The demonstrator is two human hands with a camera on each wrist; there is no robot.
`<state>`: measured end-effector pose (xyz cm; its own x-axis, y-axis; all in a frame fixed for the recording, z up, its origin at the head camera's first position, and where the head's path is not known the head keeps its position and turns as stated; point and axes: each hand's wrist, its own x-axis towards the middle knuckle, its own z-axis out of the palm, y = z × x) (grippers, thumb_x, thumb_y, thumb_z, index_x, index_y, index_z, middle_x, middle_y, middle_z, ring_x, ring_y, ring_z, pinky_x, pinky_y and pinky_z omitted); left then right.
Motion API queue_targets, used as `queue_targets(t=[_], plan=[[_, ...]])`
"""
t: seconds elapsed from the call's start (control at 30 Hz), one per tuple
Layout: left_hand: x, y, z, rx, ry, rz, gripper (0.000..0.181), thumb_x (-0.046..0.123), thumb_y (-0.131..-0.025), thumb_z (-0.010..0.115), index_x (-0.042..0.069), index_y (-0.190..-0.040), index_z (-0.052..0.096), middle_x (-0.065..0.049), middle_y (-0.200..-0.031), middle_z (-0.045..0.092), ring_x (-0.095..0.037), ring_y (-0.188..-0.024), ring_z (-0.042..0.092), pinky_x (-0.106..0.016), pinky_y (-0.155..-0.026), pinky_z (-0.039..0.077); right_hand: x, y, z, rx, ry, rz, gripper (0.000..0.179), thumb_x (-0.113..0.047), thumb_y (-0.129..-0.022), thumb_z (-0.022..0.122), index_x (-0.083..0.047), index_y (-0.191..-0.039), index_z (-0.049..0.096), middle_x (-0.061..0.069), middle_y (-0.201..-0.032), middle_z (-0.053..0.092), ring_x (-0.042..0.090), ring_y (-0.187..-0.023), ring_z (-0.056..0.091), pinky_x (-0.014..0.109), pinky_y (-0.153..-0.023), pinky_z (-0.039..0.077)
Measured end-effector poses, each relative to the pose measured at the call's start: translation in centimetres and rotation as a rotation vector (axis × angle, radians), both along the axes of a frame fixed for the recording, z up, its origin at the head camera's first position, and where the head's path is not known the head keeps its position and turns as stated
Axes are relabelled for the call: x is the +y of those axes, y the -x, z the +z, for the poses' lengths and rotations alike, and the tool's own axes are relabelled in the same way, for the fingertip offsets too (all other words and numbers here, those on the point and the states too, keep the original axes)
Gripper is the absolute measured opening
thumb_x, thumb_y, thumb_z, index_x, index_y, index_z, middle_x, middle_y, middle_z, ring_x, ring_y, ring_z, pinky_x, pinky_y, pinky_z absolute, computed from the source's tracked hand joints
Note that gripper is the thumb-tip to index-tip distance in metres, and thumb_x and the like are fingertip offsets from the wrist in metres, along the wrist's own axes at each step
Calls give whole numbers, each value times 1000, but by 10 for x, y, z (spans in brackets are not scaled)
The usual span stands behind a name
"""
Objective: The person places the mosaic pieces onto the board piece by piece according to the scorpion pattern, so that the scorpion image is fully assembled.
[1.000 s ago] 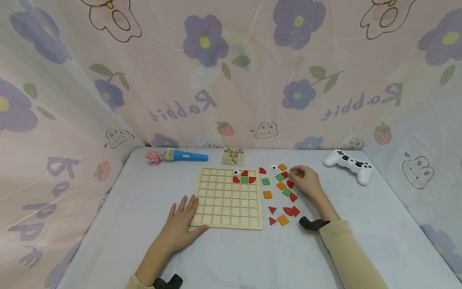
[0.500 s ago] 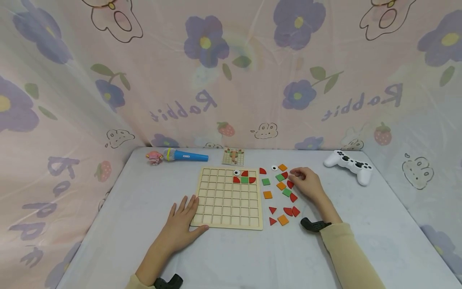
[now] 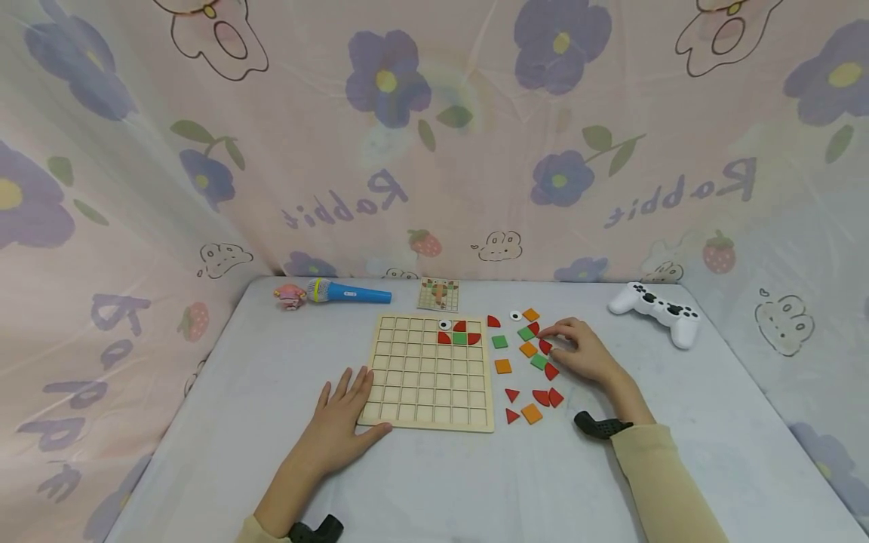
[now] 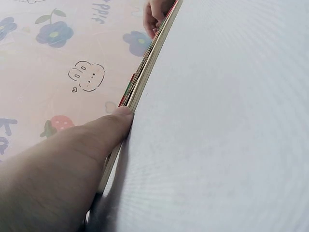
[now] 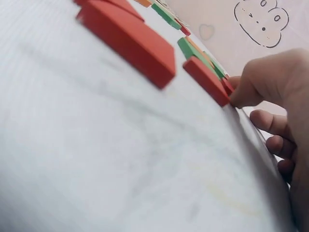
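Note:
A square wooden grid board (image 3: 421,377) lies on the table with an eye tile (image 3: 444,325), red quarter-circles and a green square tile (image 3: 459,338) set at its upper right. My left hand (image 3: 342,418) lies flat with spread fingers along the board's left edge; in the left wrist view its thumb (image 4: 116,121) touches the board's side. My right hand (image 3: 582,351) is among the loose tiles right of the board, thumb and index finger on either side of a red quarter-circle tile (image 3: 545,347). In the right wrist view these fingertips pinch a red tile (image 5: 227,86), partly hidden by them.
Loose orange squares (image 3: 503,366), green squares (image 3: 499,342), red triangles (image 3: 512,415) and another eye tile (image 3: 515,316) lie right of the board. Behind it are a pattern card (image 3: 437,294), a toy microphone (image 3: 353,292) and a pink figurine (image 3: 290,296). A white game controller (image 3: 655,313) lies back right.
My right hand has shifted slightly right and toward me, its index finger stretching out and its thumb coming down by the red quarter-circle tile. The left hand stays at the board's edge.

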<state>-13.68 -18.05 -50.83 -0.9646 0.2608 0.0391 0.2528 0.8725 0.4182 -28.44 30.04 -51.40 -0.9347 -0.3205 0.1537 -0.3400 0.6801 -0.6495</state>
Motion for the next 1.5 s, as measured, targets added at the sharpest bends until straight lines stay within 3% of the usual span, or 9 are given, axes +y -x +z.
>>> queue_targets(t=[0.2, 0.47, 0.83, 1.27, 1.5], plan=[[0, 1, 0, -11, -3, -3, 99, 63, -96, 67, 2, -165, 32, -14, -172, 29, -42, -163, 16, -68, -128, 9, -1, 1, -3, 21, 2, 3, 24, -8, -93, 76, -10, -117, 78, 18, -124, 63, 39, -121, 55, 64, -108, 43], [-1, 3, -2, -40, 13, -6, 100, 65, -97, 64, 4, -167, 27, -11, -173, 25, -38, -164, 11, -67, -129, 6, -2, -1, -3, 39, -22, -49, 24, -19, -95, 79, -7, -116, 76, 16, -122, 66, 38, -119, 59, 60, -106, 46], [-2, 4, -5, -44, 23, -2, 100, 65, -97, 63, 4, -167, 27, -11, -174, 24, -38, -164, 10, -66, -129, 6, -1, 1, -6, 67, -46, -49, 26, -15, -98, 77, -8, -123, 77, 17, -123, 67, 33, -112, 59, 51, -97, 48], [-1, 3, -2, -52, 21, -4, 100, 66, -97, 63, 4, -167, 27, -11, -173, 24, -38, -164, 10, -67, -129, 5, -4, -3, -1, 17, -19, -114, 28, -24, -92, 84, -5, -109, 71, 15, -117, 66, 34, -108, 56, 52, -98, 46], [-1, 3, 0, -52, 11, -6, 100, 64, -97, 65, 3, -166, 28, -12, -173, 25, -38, -164, 11, -67, -128, 7, -5, -5, 0, 45, -43, -86, 28, -18, -97, 78, -4, -121, 74, 18, -123, 67, 35, -112, 58, 55, -100, 48]])
